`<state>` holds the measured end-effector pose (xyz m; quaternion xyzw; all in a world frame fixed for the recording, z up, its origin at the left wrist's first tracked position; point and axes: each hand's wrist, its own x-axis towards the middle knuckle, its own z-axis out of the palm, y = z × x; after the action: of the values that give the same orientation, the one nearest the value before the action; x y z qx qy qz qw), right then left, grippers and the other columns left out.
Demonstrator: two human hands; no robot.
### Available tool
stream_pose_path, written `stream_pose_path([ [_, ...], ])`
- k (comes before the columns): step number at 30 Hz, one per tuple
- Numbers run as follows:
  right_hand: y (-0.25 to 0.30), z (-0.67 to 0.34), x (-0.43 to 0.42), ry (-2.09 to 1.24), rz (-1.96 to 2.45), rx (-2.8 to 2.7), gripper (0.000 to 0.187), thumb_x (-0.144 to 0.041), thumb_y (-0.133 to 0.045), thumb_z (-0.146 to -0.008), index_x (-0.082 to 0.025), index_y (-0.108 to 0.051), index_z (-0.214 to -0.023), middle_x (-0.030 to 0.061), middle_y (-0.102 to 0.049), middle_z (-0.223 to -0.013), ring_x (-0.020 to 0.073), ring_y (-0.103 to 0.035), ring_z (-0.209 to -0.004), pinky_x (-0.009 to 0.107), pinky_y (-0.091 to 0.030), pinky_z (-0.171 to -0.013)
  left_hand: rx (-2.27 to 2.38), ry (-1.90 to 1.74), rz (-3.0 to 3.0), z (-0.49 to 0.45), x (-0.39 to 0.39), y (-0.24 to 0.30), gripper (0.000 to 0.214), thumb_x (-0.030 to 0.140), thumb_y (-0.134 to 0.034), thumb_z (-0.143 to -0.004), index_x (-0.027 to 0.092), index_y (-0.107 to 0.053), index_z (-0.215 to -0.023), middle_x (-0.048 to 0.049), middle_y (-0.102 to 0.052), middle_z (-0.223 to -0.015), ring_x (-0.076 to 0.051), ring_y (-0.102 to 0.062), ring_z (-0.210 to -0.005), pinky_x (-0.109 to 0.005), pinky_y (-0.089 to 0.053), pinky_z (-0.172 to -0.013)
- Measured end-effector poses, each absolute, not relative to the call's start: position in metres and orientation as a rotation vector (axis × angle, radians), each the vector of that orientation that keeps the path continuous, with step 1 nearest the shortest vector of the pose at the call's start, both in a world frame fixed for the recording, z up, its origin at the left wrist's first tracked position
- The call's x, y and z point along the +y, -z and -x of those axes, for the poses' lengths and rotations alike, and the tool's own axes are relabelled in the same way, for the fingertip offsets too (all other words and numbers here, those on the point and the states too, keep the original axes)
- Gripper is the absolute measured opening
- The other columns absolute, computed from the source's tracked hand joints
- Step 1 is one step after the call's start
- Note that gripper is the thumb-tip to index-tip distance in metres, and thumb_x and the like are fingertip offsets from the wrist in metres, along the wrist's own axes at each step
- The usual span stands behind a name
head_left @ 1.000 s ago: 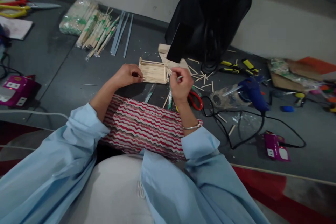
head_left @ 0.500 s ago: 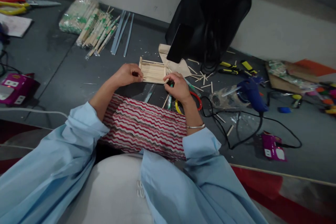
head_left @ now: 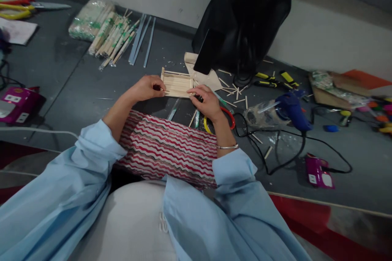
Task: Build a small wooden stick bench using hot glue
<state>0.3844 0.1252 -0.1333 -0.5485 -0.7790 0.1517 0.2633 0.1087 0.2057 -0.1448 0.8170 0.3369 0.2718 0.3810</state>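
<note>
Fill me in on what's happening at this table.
A person in a light blue shirt is handling a small tray made of thin wooden sticks. The left hand grips its near left corner, and the right hand pinches the near right corner. Loose sticks lie scattered beyond the right hand, with a blue glue gun farther right. Scissors lie partly hidden under the right wrist. Wrapped stick bundles lie toward the back left.
</note>
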Motion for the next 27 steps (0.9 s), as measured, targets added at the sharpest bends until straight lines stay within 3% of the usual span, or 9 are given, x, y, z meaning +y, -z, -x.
stream_pose_path([
  [21,0.137,-0.382,0.127,-0.409,1.47,-2.068,0.017,-0.026,-0.059,-0.09,-0.023,-0.074,-0.097,0.005,-0.071,-0.1,0.0207,-0.064,-0.099,0.035,-0.05,-0.094,0.896,-0.65,-2.216,-0.112,0.201,0.138,0.014,0.029,-0.068,-0.075,0.017,-0.074,-0.081,-0.0036,-0.068,-0.083,-0.016,-0.061,-0.078,-0.029,-0.047,-0.077],
  [25,0.139,-0.383,0.128,-0.385,1.435,-2.076,0.016,-0.025,-0.059,-0.09,-0.023,-0.074,-0.096,0.005,-0.071,-0.099,0.0209,-0.064,-0.098,0.035,-0.05,-0.092,1.026,-0.673,-2.522,-0.126,0.184,0.125,0.022,0.029,-0.07,-0.074,0.017,-0.075,-0.09,-0.0086,-0.07,-0.099,-0.026,-0.061,-0.094,-0.041,-0.045,-0.091],
  [27,0.14,-0.383,0.128,-0.382,1.415,-2.079,0.015,-0.025,-0.06,-0.09,-0.024,-0.074,-0.096,0.0045,-0.071,-0.098,0.0211,-0.064,-0.097,0.035,-0.05,-0.092,1.075,-0.711,-2.612,-0.14,0.171,0.119,0.027,0.033,-0.066,-0.079,0.018,-0.074,-0.1,-0.0099,-0.069,-0.113,-0.031,-0.057,-0.107,-0.046,-0.042,-0.094],
])
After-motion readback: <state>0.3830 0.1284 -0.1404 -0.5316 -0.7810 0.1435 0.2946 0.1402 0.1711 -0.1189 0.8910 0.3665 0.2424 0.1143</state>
